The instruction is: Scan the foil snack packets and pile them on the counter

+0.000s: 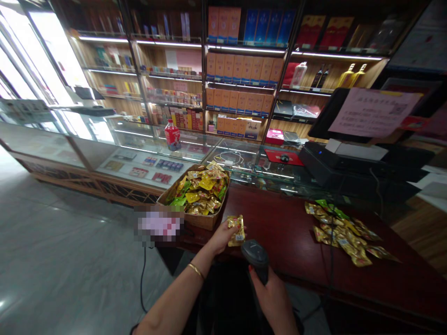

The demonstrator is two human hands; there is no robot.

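Between the fingers of my left hand [220, 236] is a gold foil snack packet [236, 231], held upright over the near edge of the dark red table [272, 214]. My right hand [274, 298] is wrapped round the handle of a black barcode scanner [256, 256], its head close to the packet's right side. Beyond my left hand stands an open cardboard box [200, 221] heaped with gold, yellow and green packets [202, 186]. A loose pile of similar packets [344, 232] lies on the table to the right, with a dark cable running across it.
Glass display counters [139, 163] run behind the table, with a red-labelled bottle [172, 136] on top. At the right are a monitor [328, 114] with a paper sheet, and a mouse [284, 158] on a red mat. Stocked shelves [204, 70] line the back wall.
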